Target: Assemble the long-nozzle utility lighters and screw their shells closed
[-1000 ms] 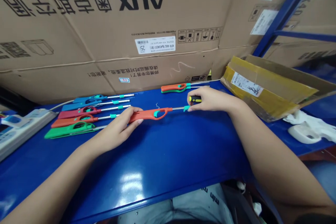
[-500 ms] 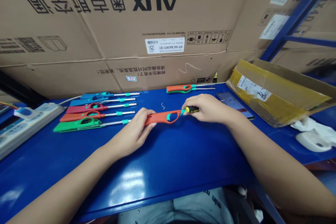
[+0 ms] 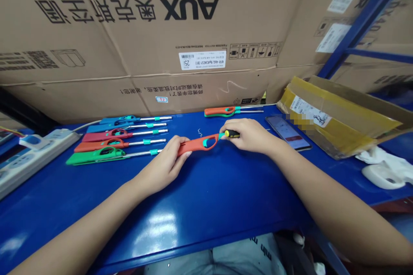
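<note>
My left hand [image 3: 172,154] is closed around the handle end of an orange long-neck lighter [image 3: 192,146] above the blue table. A teal trigger piece shows in the lighter's oval opening. At the lighter's other end, my right hand [image 3: 247,134] is closed, its fingertips at the teal neck. Tucked in that same hand is a black-and-yellow handle [image 3: 231,133], which looks like a screwdriver's; its shaft is hidden. Small thin metal bits [image 3: 200,133] lie on the table just behind the lighter.
Several lighters lie in a row at left, a green one [image 3: 93,155] nearest. Another orange-and-green lighter [image 3: 220,112] lies at the back. A power strip [image 3: 38,157] is far left. Right are a phone [image 3: 288,132], an open taped carton [image 3: 338,116] and a white object [image 3: 382,175]. Cardboard [image 3: 135,51] stands behind the blue table [image 3: 209,206].
My right hand and the black-and-yellow handle have shifted slightly left. More of the teal trigger piece shows in the lighter's opening. The whole view has tilted slightly.
</note>
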Available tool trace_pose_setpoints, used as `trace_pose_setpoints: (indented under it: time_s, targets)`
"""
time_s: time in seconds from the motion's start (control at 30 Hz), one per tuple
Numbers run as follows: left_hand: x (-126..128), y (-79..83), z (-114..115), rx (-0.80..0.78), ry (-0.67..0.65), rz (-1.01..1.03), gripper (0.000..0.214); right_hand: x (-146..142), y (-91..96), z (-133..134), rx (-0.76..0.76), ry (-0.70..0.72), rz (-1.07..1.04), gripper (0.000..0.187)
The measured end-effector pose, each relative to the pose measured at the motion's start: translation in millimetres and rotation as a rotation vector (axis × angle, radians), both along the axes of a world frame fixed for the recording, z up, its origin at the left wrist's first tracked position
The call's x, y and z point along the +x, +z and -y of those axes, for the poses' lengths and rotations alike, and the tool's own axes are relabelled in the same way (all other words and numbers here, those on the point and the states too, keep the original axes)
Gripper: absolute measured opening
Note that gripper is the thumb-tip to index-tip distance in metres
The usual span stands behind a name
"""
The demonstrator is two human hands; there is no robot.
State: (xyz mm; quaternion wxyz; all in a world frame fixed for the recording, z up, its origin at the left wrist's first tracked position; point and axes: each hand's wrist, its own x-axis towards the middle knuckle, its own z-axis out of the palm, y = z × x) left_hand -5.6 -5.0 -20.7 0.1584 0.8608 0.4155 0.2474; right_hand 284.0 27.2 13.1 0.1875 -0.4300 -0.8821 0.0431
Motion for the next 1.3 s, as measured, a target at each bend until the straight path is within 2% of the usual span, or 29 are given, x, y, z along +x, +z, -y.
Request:
trace_pose_setpoints:
  time_s: [0.1, 0.17, 0.23, 0.33, 0.4, 0.53, 0.67, 0.77, 0.87, 1.1, 1.2, 1.3]
  targets:
    - [3, 3.2, -9, 0.045, 0.082, -0.003, 0.028, -12, -9.3, 4, 0.089, -0.090, -0.093, 0.029]
    - [8, 7.4, -21, 0.079, 0.129, 0.008, 0.031, -22, -15.3, 11, 0.225, -0.102, -0.257, 0.034]
    - [19, 12.8, -36, 0.111, 0.142, 0.013, 0.032, -33, -21.6, 18, 0.301, 0.027, -0.289, 0.022]
    - [44, 21.2, -68, 0.164, 0.121, -0.016, 0.028, -46, -32.7, 26, 0.238, 0.262, -0.115, 0.029]
    - [64, 24.7, -91, 0.202, 0.118, -0.047, 0.025, -50, -39.8, 26, 0.160, 0.346, -0.042, 0.034]
    - [97, 22.0, -133, 0.278, 0.164, -0.126, 0.026, -46, -44.9, 19, 0.050, 0.338, -0.064, 0.026]
    - [108, 9.2, -155, 0.336, 0.215, -0.197, 0.037, -38, -40.0, 12, 0.038, 0.287, -0.097, 0.021]
    - [107, 1.8, -159, 0.369, 0.218, -0.243, 0.036, -36, -38.6, 10, 0.017, 0.283, -0.106, 0.019]
    - [106, 1.0, -159, 0.399, 0.219, -0.258, 0.037, -38, -40.5, 9, -0.014, 0.290, -0.106, 0.017]
    - [104, 14.3, -143, 0.397, 0.160, -0.253, 0.036, -37, -44.5, 7, -0.064, 0.282, -0.065, 0.014]
    - [92, 21.2, -133, 0.380, 0.166, -0.239, 0.032, -35, -43.3, 7, -0.071, 0.292, -0.036, 0.012]
    - [72, 27.2, -120, 0.352, 0.175, -0.238, 0.031, -34, -40.2, 9, -0.066, 0.298, -0.020, 0.019]
